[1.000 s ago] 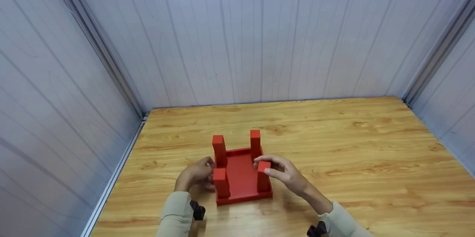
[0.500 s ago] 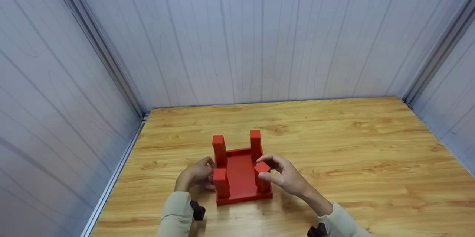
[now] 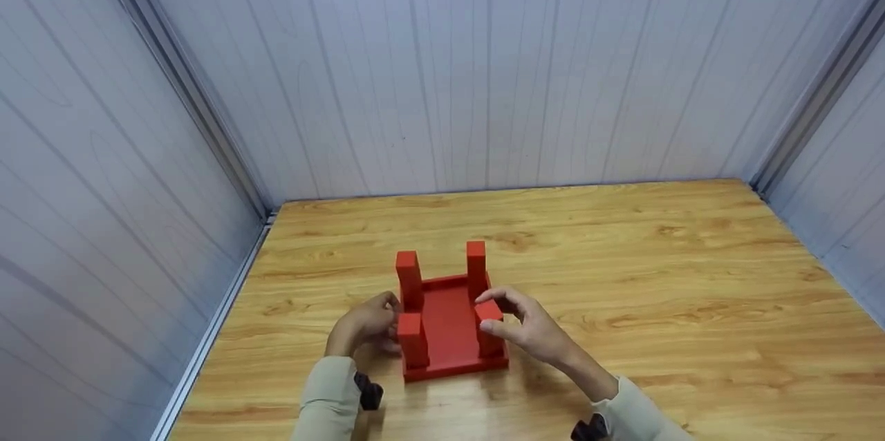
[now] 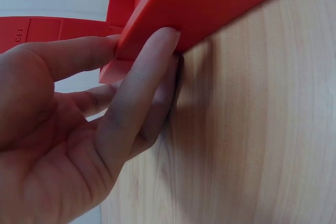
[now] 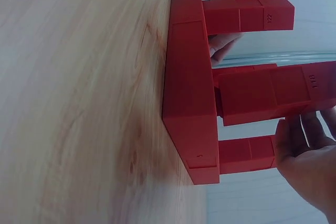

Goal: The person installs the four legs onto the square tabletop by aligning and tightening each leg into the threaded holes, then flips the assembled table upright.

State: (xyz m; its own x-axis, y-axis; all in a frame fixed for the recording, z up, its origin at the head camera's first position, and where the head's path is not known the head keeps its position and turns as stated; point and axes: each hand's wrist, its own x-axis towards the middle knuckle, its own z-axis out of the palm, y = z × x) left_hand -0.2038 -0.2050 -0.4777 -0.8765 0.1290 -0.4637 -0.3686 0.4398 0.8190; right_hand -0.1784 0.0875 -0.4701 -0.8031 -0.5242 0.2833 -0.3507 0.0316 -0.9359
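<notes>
A shallow red tray-like base (image 3: 449, 330) lies on the wooden table with a square red post standing at each corner. My right hand (image 3: 536, 334) grips the top of the near-right post (image 3: 491, 342) between thumb and fingers. That post sits slightly twisted relative to the base, and in the right wrist view its side (image 5: 278, 93) bears the number 118. At the base's left side, my left hand (image 3: 365, 322) pinches the edge; the left wrist view shows its fingers on the red wall (image 4: 210, 3). Beside that hand rise the near-left post (image 3: 413, 343) and far-left post (image 3: 409, 280).
The far-right post (image 3: 476, 268) stands just beyond my right fingers. Wood-grain table (image 3: 657, 303) extends to the right and behind the base. Pale panel walls (image 3: 484, 68) rise behind the table and at both sides.
The near-right post was square with the base, then turned clearly askew in my right hand, and has now turned partly back. My left hand and the base have stayed put.
</notes>
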